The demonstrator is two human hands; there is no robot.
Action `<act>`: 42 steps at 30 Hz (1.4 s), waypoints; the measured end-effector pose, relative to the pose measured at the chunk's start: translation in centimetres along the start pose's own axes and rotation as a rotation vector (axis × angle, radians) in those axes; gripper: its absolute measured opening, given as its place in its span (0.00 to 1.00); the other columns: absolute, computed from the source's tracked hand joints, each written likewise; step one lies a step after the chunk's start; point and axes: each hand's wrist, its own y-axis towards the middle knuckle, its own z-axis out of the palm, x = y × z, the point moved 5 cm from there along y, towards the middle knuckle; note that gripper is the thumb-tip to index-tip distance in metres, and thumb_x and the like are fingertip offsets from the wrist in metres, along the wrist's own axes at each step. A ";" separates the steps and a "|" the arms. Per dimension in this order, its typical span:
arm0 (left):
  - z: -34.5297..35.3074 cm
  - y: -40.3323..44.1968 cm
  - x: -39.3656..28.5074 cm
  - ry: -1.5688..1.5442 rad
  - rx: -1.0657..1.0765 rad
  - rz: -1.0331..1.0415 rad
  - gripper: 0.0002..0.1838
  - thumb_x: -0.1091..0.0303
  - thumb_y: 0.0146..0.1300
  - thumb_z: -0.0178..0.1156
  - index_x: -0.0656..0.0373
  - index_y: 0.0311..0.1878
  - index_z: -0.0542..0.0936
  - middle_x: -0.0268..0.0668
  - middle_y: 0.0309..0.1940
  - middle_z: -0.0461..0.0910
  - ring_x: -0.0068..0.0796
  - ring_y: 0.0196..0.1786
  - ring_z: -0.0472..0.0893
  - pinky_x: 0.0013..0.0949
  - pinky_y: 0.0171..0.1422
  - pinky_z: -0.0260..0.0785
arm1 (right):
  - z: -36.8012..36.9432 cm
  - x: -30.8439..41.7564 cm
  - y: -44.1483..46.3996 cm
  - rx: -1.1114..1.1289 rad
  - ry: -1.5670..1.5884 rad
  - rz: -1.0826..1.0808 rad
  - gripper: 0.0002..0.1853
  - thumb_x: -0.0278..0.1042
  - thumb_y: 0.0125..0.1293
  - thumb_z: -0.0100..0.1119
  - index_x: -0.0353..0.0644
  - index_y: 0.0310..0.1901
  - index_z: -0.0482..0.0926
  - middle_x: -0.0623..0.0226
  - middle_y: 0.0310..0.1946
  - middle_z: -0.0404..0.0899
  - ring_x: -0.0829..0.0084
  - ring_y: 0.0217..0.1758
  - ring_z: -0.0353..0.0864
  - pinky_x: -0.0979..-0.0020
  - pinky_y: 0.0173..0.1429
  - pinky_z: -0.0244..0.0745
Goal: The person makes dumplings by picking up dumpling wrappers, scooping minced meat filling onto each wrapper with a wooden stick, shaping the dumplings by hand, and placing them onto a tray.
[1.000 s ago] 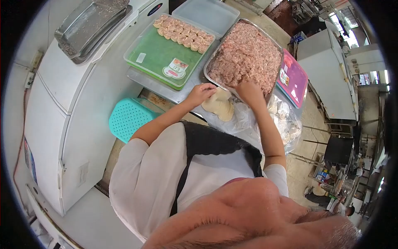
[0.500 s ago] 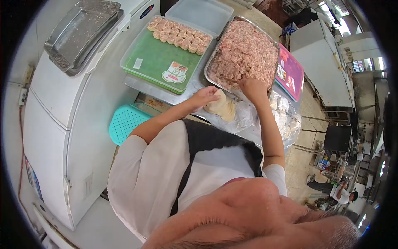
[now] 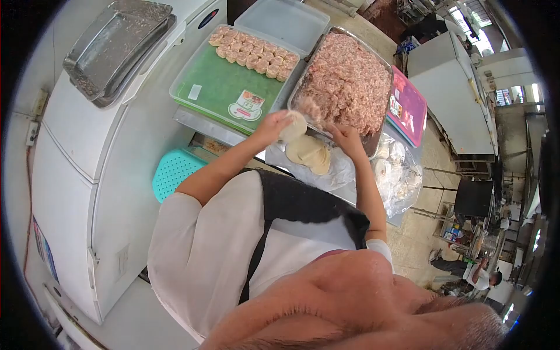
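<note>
A round dough wrapper point(image 3: 297, 124) is pinched at its edge by my left hand point(image 3: 274, 127), over the front edge of the meat tray. The fingers of my right hand point(image 3: 348, 140) are closed around a thin spatula-like tool, mostly hidden by fingers and meat. At its far end is a clump of minced meat point(image 3: 308, 107), blurred and close to the wrapper. Below my hands, a stack of round wrappers point(image 3: 312, 154) lies fanned out on clear plastic. A large metal tray heaped with ground meat filling point(image 3: 353, 76) sits just beyond.
A green-based plastic container point(image 3: 210, 96) holds rows of filled dumplings point(image 3: 254, 52) along its far side. Bagged pale pieces point(image 3: 398, 163) and a pink-lidded box point(image 3: 410, 108) lie at the right. A teal perforated basket point(image 3: 178, 172) is lower left. Another person point(image 3: 477, 274) stands far off.
My left hand has lifted a wrapper off the stack and moved up and left toward the meat. My right hand has drawn back slightly, with meat on the tool coming toward the wrapper.
</note>
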 end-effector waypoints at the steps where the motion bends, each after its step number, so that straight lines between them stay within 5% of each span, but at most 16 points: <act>1: -0.1 0.9 -0.2 -0.208 -0.068 0.001 0.17 0.66 0.69 0.52 0.64 0.57 0.72 0.38 0.48 0.79 0.26 0.47 0.80 0.30 0.51 0.74 | -0.6 -0.4 -0.3 0.003 0.109 0.079 0.20 0.45 0.70 0.51 0.38 0.30 0.83 0.68 0.14 0.73 0.77 0.17 0.70 0.66 0.29 0.71; 4: 2.2 3.3 -2.6 -0.675 -0.225 0.010 0.18 0.66 0.70 0.49 0.67 0.58 0.70 0.43 0.52 0.77 0.36 0.53 0.79 0.39 0.55 0.75 | -3.5 -0.2 -0.7 -0.043 0.329 0.174 0.21 0.46 0.71 0.51 0.39 0.27 0.81 0.77 0.13 0.66 0.84 0.19 0.63 0.71 0.26 0.66; 10: 9.7 7.8 -9.1 -1.117 -0.059 0.067 0.22 0.54 0.73 0.44 0.65 0.55 0.71 0.43 0.51 0.77 0.35 0.54 0.77 0.39 0.59 0.71 | -4.0 -0.1 -1.3 -0.140 0.403 0.188 0.22 0.47 0.71 0.52 0.38 0.24 0.76 0.77 0.12 0.62 0.81 0.18 0.60 0.71 0.24 0.59; 13: 9.7 10.0 -6.9 -1.113 -0.092 0.029 0.24 0.50 0.73 0.42 0.63 0.57 0.69 0.42 0.51 0.76 0.35 0.55 0.76 0.39 0.61 0.69 | -6.6 0.1 -2.2 -0.156 -0.088 0.000 0.21 0.50 0.69 0.51 0.37 0.32 0.80 0.61 0.18 0.73 0.65 0.23 0.74 0.61 0.30 0.68; 14: 9.8 10.2 -5.8 -1.098 -0.258 -0.010 0.35 0.39 0.68 0.43 0.67 0.57 0.70 0.42 0.47 0.76 0.38 0.50 0.76 0.48 0.64 0.65 | -7.9 -0.4 -2.7 -0.159 -0.246 -0.025 0.21 0.50 0.69 0.51 0.38 0.34 0.80 0.57 0.21 0.76 0.60 0.26 0.77 0.59 0.32 0.69; 15: 10.4 9.7 -6.2 -1.085 -0.268 0.024 0.35 0.39 0.68 0.43 0.66 0.57 0.70 0.42 0.47 0.76 0.38 0.50 0.76 0.48 0.64 0.65 | -8.8 -0.5 -3.3 -0.162 -0.401 -0.047 0.20 0.50 0.68 0.52 0.38 0.37 0.81 0.53 0.24 0.78 0.55 0.30 0.80 0.57 0.33 0.71; 16: 11.1 8.8 -6.9 -1.073 -0.278 0.056 0.34 0.39 0.69 0.43 0.66 0.57 0.70 0.42 0.47 0.76 0.38 0.50 0.76 0.48 0.65 0.65 | -10.5 3.1 -4.5 -0.099 -0.444 0.092 0.18 0.48 0.67 0.53 0.41 0.42 0.82 0.52 0.35 0.81 0.48 0.40 0.80 0.57 0.43 0.74; 21: 14.1 9.4 -6.4 -1.066 -0.193 0.085 0.35 0.38 0.67 0.44 0.62 0.59 0.70 0.42 0.52 0.73 0.42 0.55 0.72 0.53 0.65 0.64 | -11.1 1.3 -5.1 -0.224 -0.375 -0.115 0.15 0.45 0.67 0.54 0.44 0.44 0.82 0.54 0.32 0.80 0.51 0.36 0.81 0.57 0.38 0.74; 24: 15.2 8.4 -7.0 -1.104 -0.325 -0.010 0.34 0.38 0.68 0.42 0.63 0.54 0.72 0.40 0.44 0.77 0.39 0.45 0.77 0.52 0.55 0.70 | -13.0 1.6 -5.9 -0.192 -0.545 -0.141 0.13 0.43 0.66 0.55 0.44 0.43 0.82 0.54 0.31 0.79 0.52 0.34 0.80 0.58 0.36 0.74; 28: 15.8 9.4 -6.3 -1.075 -0.270 0.004 0.32 0.38 0.65 0.48 0.64 0.39 0.78 0.41 0.36 0.77 0.38 0.43 0.77 0.50 0.56 0.70 | -13.3 2.4 -6.8 -0.253 -0.544 -0.248 0.12 0.40 0.66 0.56 0.44 0.43 0.82 0.55 0.30 0.78 0.53 0.34 0.80 0.58 0.35 0.73; 31: 16.2 10.4 -5.7 -1.156 -0.289 0.073 0.27 0.42 0.64 0.52 0.63 0.39 0.78 0.41 0.36 0.76 0.37 0.41 0.77 0.49 0.57 0.70 | -13.8 1.2 -6.6 -0.190 -0.461 -0.270 0.13 0.40 0.66 0.55 0.42 0.45 0.81 0.53 0.31 0.79 0.51 0.35 0.80 0.57 0.39 0.75; 33: 16.5 9.6 -7.0 -1.020 -0.104 0.204 0.24 0.49 0.62 0.56 0.62 0.47 0.77 0.43 0.41 0.78 0.43 0.50 0.76 0.52 0.61 0.67 | -16.4 1.3 -6.8 -0.127 -0.435 -0.262 0.14 0.40 0.67 0.53 0.42 0.47 0.80 0.53 0.33 0.80 0.51 0.37 0.81 0.56 0.41 0.75; 34: 16.7 9.0 -7.7 -0.943 -0.009 0.262 0.24 0.52 0.61 0.59 0.61 0.52 0.76 0.44 0.43 0.79 0.46 0.54 0.76 0.54 0.62 0.65 | -17.3 0.8 -6.9 -0.171 -0.172 -0.399 0.15 0.41 0.70 0.50 0.40 0.47 0.81 0.51 0.36 0.80 0.50 0.42 0.80 0.60 0.47 0.74; 37: 18.3 6.4 -9.8 -0.388 0.020 0.216 0.24 0.61 0.57 0.64 0.56 0.57 0.75 0.43 0.48 0.79 0.46 0.59 0.74 0.52 0.65 0.63 | -18.6 -0.6 -7.9 -0.033 0.040 -0.034 0.17 0.42 0.73 0.46 0.39 0.48 0.80 0.49 0.36 0.80 0.55 0.40 0.80 0.64 0.47 0.72; 40: 18.9 4.7 -13.9 0.452 -0.172 0.770 0.26 0.67 0.51 0.68 0.54 0.56 0.76 0.39 0.51 0.79 0.39 0.59 0.76 0.43 0.64 0.66 | -18.8 -1.2 -8.9 0.128 0.109 0.053 0.19 0.44 0.73 0.47 0.37 0.49 0.80 0.49 0.33 0.80 0.66 0.37 0.79 0.67 0.44 0.71; 42: 19.5 4.8 -14.3 0.638 -0.037 0.737 0.26 0.66 0.49 0.69 0.55 0.54 0.78 0.38 0.51 0.80 0.33 0.56 0.78 0.37 0.61 0.68 | -19.1 -1.2 -9.4 0.171 0.080 0.088 0.19 0.44 0.72 0.50 0.36 0.49 0.80 0.49 0.36 0.81 0.67 0.39 0.80 0.68 0.45 0.72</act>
